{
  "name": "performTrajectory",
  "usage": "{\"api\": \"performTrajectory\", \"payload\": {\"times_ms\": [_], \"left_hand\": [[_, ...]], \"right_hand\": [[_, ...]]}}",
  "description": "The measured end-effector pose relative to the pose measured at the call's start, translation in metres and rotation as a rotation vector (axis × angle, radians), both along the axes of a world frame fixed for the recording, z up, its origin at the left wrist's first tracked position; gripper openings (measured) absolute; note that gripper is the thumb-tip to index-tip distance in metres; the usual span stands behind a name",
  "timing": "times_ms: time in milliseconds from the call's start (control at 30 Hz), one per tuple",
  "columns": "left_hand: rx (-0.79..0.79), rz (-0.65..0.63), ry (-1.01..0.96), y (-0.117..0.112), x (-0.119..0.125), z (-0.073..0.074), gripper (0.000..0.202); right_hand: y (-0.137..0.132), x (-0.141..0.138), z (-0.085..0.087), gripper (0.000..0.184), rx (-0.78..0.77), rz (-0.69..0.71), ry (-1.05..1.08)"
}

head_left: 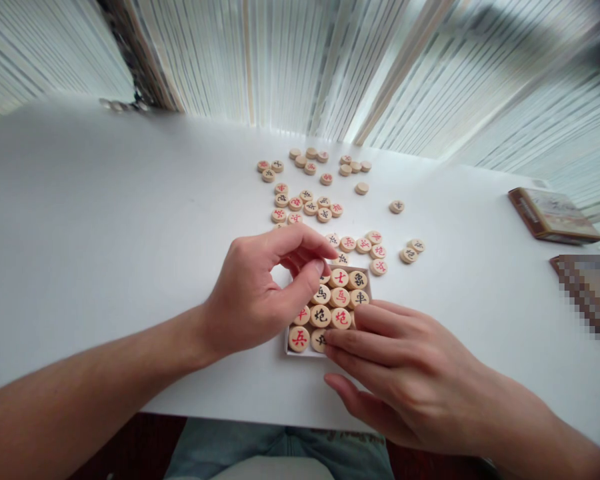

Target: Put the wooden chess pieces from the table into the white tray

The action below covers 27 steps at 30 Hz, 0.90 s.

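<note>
A shallow white box [305, 354] near the table's front edge holds rows of round wooden Chinese chess pieces [339, 297] with red or black characters. Over the box's far left part is my left hand [265, 287], its thumb and forefinger pinched close together at the far row; whether a piece sits between them is hidden. My right hand [405, 373] lies over the near right corner, fingers stretched out, thumb apart. Its fingertips touch the black-marked piece [320, 341] in the nearest row. The hands cover the box's left and right edges in part.
Many loose chess pieces [310, 207] lie scattered on the white table [130, 220] beyond the box, some face down. A brown flat box [555, 215] lies at the right, with a blurred-out item [590, 290] nearer. Striped curtains [290, 67] hang along the far edge.
</note>
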State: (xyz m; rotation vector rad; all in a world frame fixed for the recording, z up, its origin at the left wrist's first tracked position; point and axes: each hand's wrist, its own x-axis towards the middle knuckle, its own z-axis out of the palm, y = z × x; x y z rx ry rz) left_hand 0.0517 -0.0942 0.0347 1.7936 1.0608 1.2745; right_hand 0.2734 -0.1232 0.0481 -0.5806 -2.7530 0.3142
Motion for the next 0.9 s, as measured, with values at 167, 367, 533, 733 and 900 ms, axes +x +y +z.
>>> {"api": "performTrajectory", "payload": {"times_ms": [167, 367, 533, 733, 900], "left_hand": [[0.015, 0.0, 0.012, -0.0002, 0.0003, 0.0017, 0.017], [0.019, 0.001, 0.018, -0.0001, 0.0003, 0.003, 0.019], [0.025, 0.004, 0.035, -0.0003, 0.0005, 0.0035, 0.021], [0.049, 0.009, 0.067, -0.0007, 0.0005, 0.0051, 0.022], [0.066, 0.004, 0.079, -0.0002, -0.0005, 0.005, 0.022]], "right_hand": [[0.0014, 0.0002, -0.0006, 0.015, -0.012, 0.012, 0.017], [0.0022, -0.0004, -0.0006, 0.018, -0.022, 0.022, 0.043], [0.0027, -0.0001, 0.0014, 0.024, -0.041, 0.028, 0.043], [0.0001, -0.004, -0.0037, 0.028, -0.022, 0.014, 0.046], [-0.0046, -0.0072, -0.0079, 0.026, 0.034, -0.009, 0.043]]}}
